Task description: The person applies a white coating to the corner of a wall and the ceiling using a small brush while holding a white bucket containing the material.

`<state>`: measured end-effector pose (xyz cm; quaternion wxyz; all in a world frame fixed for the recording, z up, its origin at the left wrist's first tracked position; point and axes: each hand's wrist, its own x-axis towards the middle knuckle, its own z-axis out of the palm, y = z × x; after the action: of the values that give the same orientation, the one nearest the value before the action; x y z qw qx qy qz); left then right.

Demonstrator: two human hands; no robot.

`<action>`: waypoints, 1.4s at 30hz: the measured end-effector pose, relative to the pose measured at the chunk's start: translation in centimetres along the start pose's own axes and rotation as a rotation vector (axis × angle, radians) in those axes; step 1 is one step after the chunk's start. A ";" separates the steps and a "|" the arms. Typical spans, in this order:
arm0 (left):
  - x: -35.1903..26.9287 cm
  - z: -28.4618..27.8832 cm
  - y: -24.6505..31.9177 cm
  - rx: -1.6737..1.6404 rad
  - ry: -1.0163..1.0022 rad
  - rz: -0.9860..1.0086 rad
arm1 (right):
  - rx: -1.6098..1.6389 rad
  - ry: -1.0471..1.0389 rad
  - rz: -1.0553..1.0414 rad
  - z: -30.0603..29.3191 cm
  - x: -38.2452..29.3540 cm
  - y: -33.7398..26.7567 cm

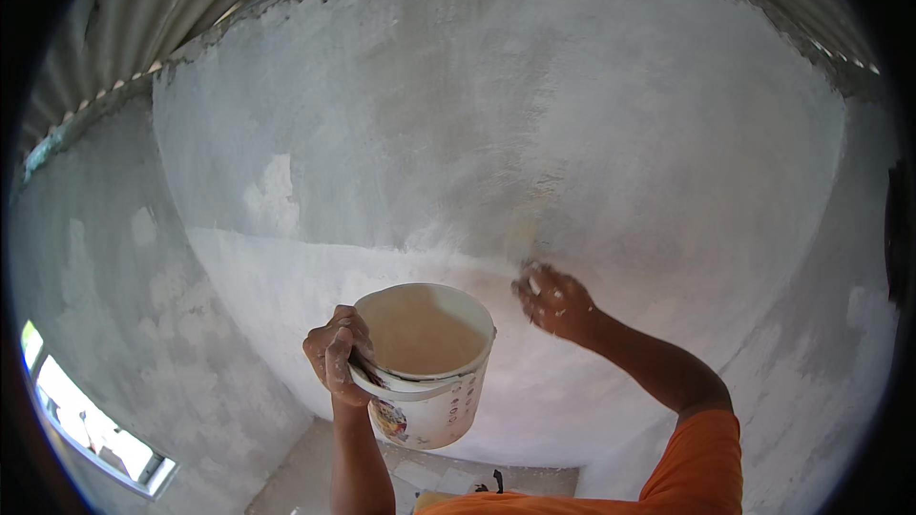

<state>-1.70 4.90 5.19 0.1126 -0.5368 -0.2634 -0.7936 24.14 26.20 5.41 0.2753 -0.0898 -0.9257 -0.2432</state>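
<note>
My left hand grips the rim and handle of a white plastic bucket, which is tilted so that its inside shows. Pale residue or liquid lies in the bucket; which one, I cannot tell. To the right of it, my right hand, spotted with white, is raised at the plastered wall with its fingers curled. A blurred, yellowish brush-like thing seems to stick up from these fingers. Around it the wall is grey with whitish streaks, and a whiter coat covers its lower part.
Side walls with pale patches stand at the left and right. A window is low at the left. Corrugated roofing runs above the wall's rough top edge. Below the bucket, part of the floor shows.
</note>
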 end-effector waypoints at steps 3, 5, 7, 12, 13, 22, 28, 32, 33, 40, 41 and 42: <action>-0.8 0.2 0.0 0.029 0.035 -0.098 | 0.566 -0.388 0.242 -0.3 1.6 0.1; -0.1 0.6 0.5 0.027 0.043 -0.252 | 0.297 -0.144 0.160 -1.4 2.6 5.3; 0.4 0.7 1.6 0.069 0.081 -0.296 | 0.255 0.096 0.175 -5.6 5.3 9.8; -0.4 -0.1 1.8 0.108 0.069 -0.305 | 0.023 0.511 0.151 -14.2 10.4 15.8; -0.6 0.1 1.7 0.127 0.052 -0.316 | 0.038 0.593 0.145 -13.5 10.9 16.4; -3.4 -2.8 2.8 0.216 0.128 -0.527 | 0.316 0.199 0.113 7.1 5.7 5.6; -6.4 -5.0 3.6 0.300 0.024 -0.680 | 1.847 -0.302 0.709 16.0 4.5 -3.3; -8.7 -5.7 4.3 0.311 0.035 -0.739 | 2.491 -0.263 0.817 18.0 2.9 -7.9; -9.2 -5.9 4.2 0.322 0.032 -0.745 | 2.606 -0.261 0.820 18.6 2.4 -9.1; -10.9 -7.3 5.1 0.376 -0.068 -0.807 | 2.027 -0.754 0.203 14.8 5.5 -13.6; -10.9 -7.2 5.4 0.384 -0.084 -0.813 | 1.929 -0.750 0.073 14.2 6.2 -14.2; -10.9 -7.0 5.7 0.390 -0.099 -0.821 | 1.904 -0.868 0.054 13.2 6.9 -14.5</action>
<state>-0.28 -4.81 -5.08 -0.1249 -0.3941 -0.6040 -0.6814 7.85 20.44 -6.23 -0.1183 0.0638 -0.7519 0.6455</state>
